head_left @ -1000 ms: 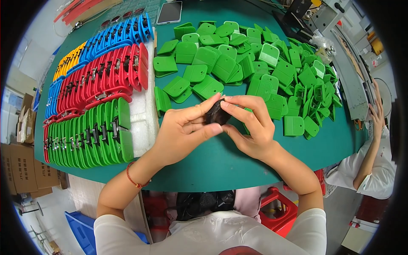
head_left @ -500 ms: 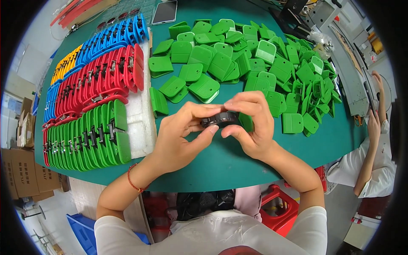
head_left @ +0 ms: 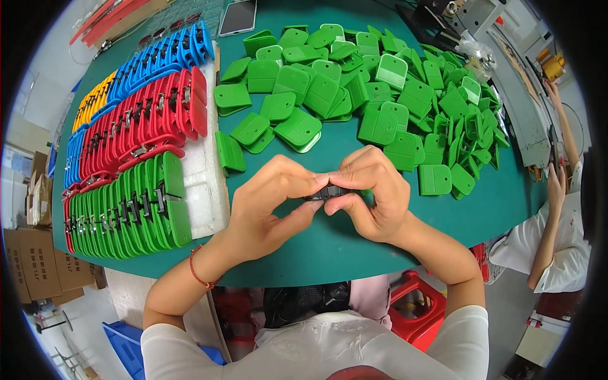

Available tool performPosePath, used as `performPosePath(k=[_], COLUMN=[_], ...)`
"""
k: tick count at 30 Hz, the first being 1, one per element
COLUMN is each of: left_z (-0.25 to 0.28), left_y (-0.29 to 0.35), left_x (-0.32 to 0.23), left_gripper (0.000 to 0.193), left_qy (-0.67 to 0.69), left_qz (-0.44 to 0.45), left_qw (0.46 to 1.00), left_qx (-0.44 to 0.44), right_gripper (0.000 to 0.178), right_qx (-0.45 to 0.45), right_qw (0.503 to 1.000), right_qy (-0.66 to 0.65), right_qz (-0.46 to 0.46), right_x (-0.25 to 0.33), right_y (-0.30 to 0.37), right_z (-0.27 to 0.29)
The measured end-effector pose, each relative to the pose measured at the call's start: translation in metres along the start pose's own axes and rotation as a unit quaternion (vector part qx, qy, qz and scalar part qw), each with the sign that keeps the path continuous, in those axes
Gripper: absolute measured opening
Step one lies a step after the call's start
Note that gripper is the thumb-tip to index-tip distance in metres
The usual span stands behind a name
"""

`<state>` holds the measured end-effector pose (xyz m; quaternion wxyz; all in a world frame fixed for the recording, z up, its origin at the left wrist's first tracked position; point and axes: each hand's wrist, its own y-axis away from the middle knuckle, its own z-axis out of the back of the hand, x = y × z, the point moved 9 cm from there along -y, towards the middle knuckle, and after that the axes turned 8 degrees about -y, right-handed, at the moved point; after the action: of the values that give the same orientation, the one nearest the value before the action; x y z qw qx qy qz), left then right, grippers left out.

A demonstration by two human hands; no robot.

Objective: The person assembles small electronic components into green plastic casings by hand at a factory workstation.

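Observation:
Between the fingertips of both hands, above the near middle of the table, is a small black plastic part [head_left: 328, 192]. My left hand [head_left: 266, 202] pinches its left end with thumb and forefinger. From the other side, my right hand [head_left: 375, 193] grips it the same way, with the fingers curled. Fingers cover much of the part, so its full shape is hidden. Beyond the hands lies a large loose pile of flat green plastic clip pieces [head_left: 324, 95], each with rounded corners and a small hole.
At left, rows of assembled green clips [head_left: 171, 202], red clips [head_left: 197, 101], blue clips [head_left: 204, 41] and yellow clips [head_left: 95, 104] stand on white foam [head_left: 202, 164]. A phone [head_left: 238, 17] lies at the back. A co-worker's arm [head_left: 550, 240] shows at right, near metal equipment [head_left: 522, 120].
The black part has been turned from a rounder, ring-like view to a narrower one. My right fingers have closed in on it, and both hands have drawn closer together.

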<state>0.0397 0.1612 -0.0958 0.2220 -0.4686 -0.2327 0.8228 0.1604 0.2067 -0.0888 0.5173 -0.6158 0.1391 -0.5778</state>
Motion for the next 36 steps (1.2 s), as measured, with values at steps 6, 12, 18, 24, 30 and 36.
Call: performPosePath(k=[6,12,18,24,30,36], left_z=[0.002,0.0,0.002,0.003,0.003,0.003], left_y=[-0.001,-0.001,-0.001,-0.003,-0.003,-0.003], left_x=[-0.009,-0.01,-0.013,-0.017,-0.018,-0.017], left_gripper=[0.034,0.033,0.034,0.035,0.036,0.038], left_qy=[-0.029,-0.033,-0.04,-0.051,-0.05,-0.044], left_qz=[-0.032,-0.034,-0.04,-0.057,-0.066,-0.064], left_qw=[0.999,0.999,0.998,0.997,0.996,0.997], left_qx=[0.013,0.016,0.012,0.017,0.017,0.015], right_gripper=[0.028,0.028,0.03,0.03,0.032,0.033], right_qx=[0.001,0.0,-0.001,-0.001,0.004,0.013], right_qw=[1.0,1.0,1.0,0.999,0.999,0.999], right_qy=[-0.013,-0.019,-0.02,-0.034,-0.036,-0.038], right_qz=[-0.008,-0.008,-0.005,-0.008,-0.005,0.001], right_x=[0.004,0.003,0.003,0.003,0.003,0.003], right_y=[-0.001,-0.001,0.0,0.001,0.001,0.001], right_z=[0.0,0.0,-0.001,0.0,-0.001,-0.001])
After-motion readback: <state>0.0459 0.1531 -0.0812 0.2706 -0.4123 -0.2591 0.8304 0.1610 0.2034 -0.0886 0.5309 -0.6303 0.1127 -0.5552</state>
